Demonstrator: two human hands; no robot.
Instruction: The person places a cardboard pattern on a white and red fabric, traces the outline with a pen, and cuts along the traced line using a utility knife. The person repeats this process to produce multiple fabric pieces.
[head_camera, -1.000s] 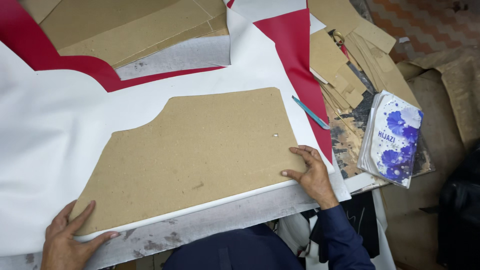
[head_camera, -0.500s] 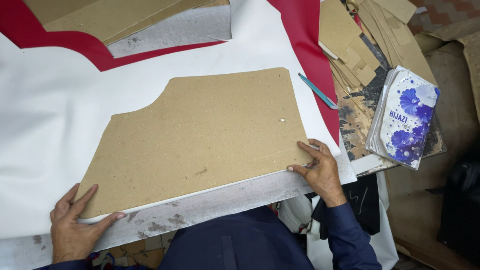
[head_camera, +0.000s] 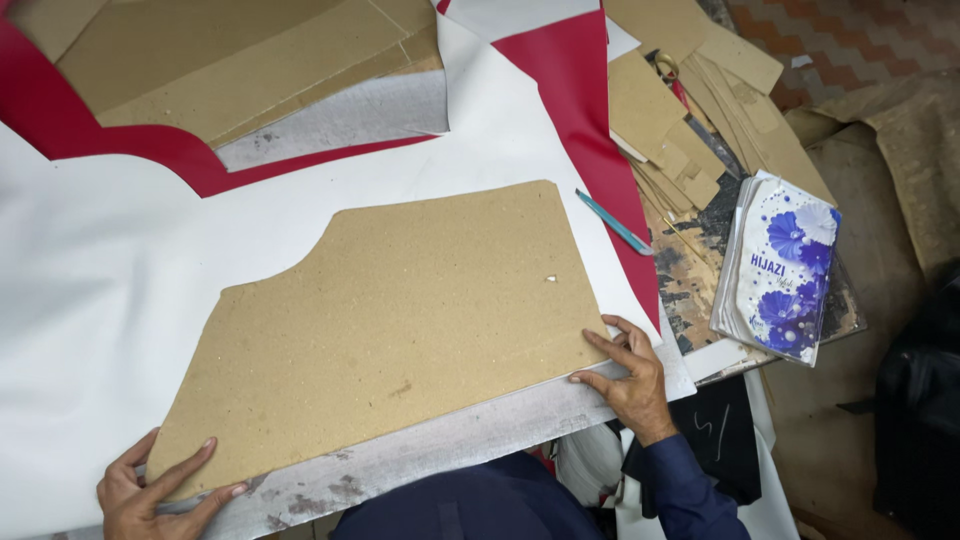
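Cardboard template (head_camera: 400, 330) is laid flat on a white sheet (head_camera: 90, 300) at the frame's centre. Its lower-left corner is pressed by the left hand (head_camera: 160, 490), its lower-right by the right hand (head_camera: 628, 375), fingers spread flat, grasping nothing. A teal pen (head_camera: 613, 222) lies upper right.

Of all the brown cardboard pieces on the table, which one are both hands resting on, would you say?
The large curved-edge board lying on the white sheet. The left hand and right hand press its near corners; the other cardboard pieces lie untouched at the far side.
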